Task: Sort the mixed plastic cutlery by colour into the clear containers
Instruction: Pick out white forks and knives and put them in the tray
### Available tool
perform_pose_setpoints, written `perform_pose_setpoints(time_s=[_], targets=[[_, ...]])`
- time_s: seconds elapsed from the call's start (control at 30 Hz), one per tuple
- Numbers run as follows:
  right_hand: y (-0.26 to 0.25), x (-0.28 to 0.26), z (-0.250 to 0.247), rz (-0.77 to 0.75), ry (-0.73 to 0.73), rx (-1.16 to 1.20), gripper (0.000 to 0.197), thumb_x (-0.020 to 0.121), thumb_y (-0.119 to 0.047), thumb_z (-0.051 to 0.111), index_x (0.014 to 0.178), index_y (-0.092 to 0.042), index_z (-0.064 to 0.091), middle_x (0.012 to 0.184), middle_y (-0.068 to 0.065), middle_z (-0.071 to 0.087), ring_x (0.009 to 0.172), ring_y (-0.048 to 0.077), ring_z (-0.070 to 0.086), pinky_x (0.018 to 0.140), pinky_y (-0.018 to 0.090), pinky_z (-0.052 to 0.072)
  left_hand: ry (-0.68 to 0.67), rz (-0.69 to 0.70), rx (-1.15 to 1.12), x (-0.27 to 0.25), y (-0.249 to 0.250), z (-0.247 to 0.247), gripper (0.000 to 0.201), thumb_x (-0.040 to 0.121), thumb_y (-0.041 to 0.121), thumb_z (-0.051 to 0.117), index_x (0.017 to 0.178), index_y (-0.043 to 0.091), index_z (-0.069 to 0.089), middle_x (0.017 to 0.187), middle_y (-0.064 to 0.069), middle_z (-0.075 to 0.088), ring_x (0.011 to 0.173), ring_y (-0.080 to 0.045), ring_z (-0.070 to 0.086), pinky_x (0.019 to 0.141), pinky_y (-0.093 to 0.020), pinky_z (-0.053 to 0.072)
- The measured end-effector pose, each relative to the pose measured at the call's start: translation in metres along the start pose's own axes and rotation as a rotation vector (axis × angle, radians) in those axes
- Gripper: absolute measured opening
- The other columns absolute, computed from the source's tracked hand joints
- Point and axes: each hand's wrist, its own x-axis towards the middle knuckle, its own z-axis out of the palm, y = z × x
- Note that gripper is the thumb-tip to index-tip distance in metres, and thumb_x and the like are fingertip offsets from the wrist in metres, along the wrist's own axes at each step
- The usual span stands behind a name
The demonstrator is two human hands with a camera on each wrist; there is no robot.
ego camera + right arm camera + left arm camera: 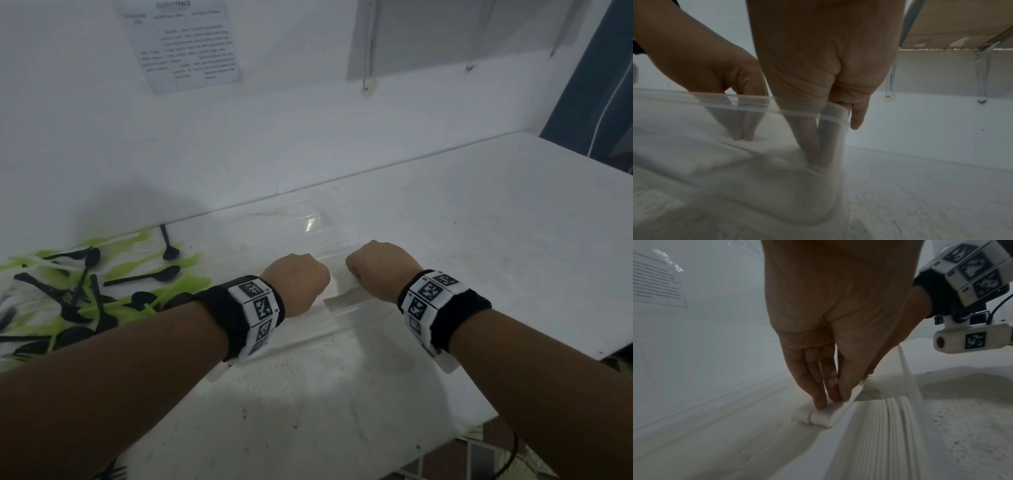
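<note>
Both hands, left (pixel 295 281) and right (pixel 381 269), pinch the clear plastic container's (pixel 305 226) white latch (pixel 819 414); lift evenly, steadying it against the tabletop (pixel 479 219).

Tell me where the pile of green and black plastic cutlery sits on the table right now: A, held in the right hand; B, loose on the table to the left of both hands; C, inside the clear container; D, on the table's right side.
B: the cutlery pile lies loose on the table, left of the left hand and right hand, outside the clear container.
</note>
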Motion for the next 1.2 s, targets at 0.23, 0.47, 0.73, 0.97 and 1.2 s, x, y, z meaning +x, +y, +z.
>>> perform_pose_setpoints(time_s=[0.23,0.47,0.73,0.97,1.2], targets=[[0.002,0.005,-0.022,0.001,0.151,0.252,0.014,0.091,-0.029,0.055,0.098,-0.028,0.068,0.092,-0.01,0.061,0.084,0.016,0.056,0.07,0.031,0.046,0.221,-0.106,-0.484,-0.025,-0.032,-0.009,0.019,0.097,0.041,0.062,0.094,0.024,0.071,0.091,0.012,0.068,0.085,-0.009,0.062,0.081,-0.031,0.052],[-0.049,0.043,-0.062,-0.052,0.148,0.828,0.036,0.095,-0.047,0.062,0.124,-0.027,0.055,0.102,-0.007,0.067,0.096,0.014,0.062,0.086,0.035,0.052,0.364,-0.374,-0.584,-0.087,-0.097,-0.033,0.044,0.093,0.045,0.069,0.133,0.029,0.057,0.109,0.007,0.066,0.093,-0.008,0.06,0.085,-0.027,0.047],[-0.161,0.079,-0.097,-0.347,-0.073,0.862,0.07,0.088,-0.069,0.062,0.142,-0.029,0.043,0.125,-0.002,0.064,0.115,0.02,0.06,0.102,0.04,0.047,0.15,-0.785,-0.56,-0.206,-0.147,-0.028,0.087,0.093,0.065,0.059,0.16,0.023,0.022,0.151,-0.008,0.05,0.127,-0.025,0.055,0.101,-0.037,0.048],[-0.263,0.083,-0.106,-0.52,-0.186,0.707,0.078,0.088,-0.074,0.055,0.144,-0.021,0.044,0.121,0.004,0.06,0.091,0.018,0.065,0.085,0.037,0.057,0.061,-1.015,-0.5,-0.301,-0.173,0.022,0.068,0.092,0.066,0.058,0.144,0.022,0.049,0.143,-0.001,0.055,0.122,-0.022,0.054,0.1,-0.036,0.046],[-0.338,0.092,-0.099,-0.543,-0.174,0.565,0.077,0.092,-0.071,0.054,0.146,-0.018,0.046,0.148,0.007,0.051,0.129,0.026,0.052,0.094,0.035,0.044,0.036,-1.024,-0.524,-0.355,-0.202,0.064,0.052,0.095,0.059,0.059,0.125,0.017,0.06,0.123,-0.003,0.062,0.11,-0.024,0.059,0.098,-0.039,0.049]])
